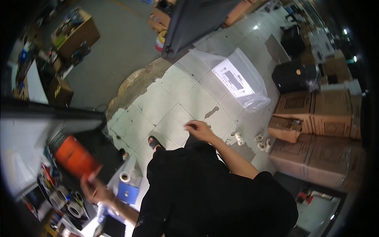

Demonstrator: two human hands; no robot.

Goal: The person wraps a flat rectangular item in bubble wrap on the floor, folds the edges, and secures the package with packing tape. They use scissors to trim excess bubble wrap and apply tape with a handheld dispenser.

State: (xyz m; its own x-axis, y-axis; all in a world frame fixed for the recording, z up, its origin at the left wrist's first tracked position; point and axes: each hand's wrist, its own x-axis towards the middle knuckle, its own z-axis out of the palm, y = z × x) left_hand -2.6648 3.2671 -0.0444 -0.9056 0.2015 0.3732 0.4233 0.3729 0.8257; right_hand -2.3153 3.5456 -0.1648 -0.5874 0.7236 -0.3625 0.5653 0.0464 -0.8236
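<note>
My left hand (94,190) is at the lower left, its fingers at the near end of a blurred orange object (77,157) that has a dark grey or clear far end; I cannot tell exactly what it is. My right hand (201,130) hangs over the tiled floor near my dark trousers, fingers curled, with nothing seen in it. Beyond it on the tiles stands a white printed box (229,77) wrapped in clear plastic. A blue notebook or folder (128,192) and a roll of white film (124,177) lie beside my left forearm.
Brown cardboard cartons (330,118) are stacked at the right, below a black bag or case (291,76). Pale shoes (238,138) lie on the floor. A dark door (195,23) stands at the top. Tape rolls (75,209) and tools crowd the lower left. A broken raised edge (133,84) borders the tiles.
</note>
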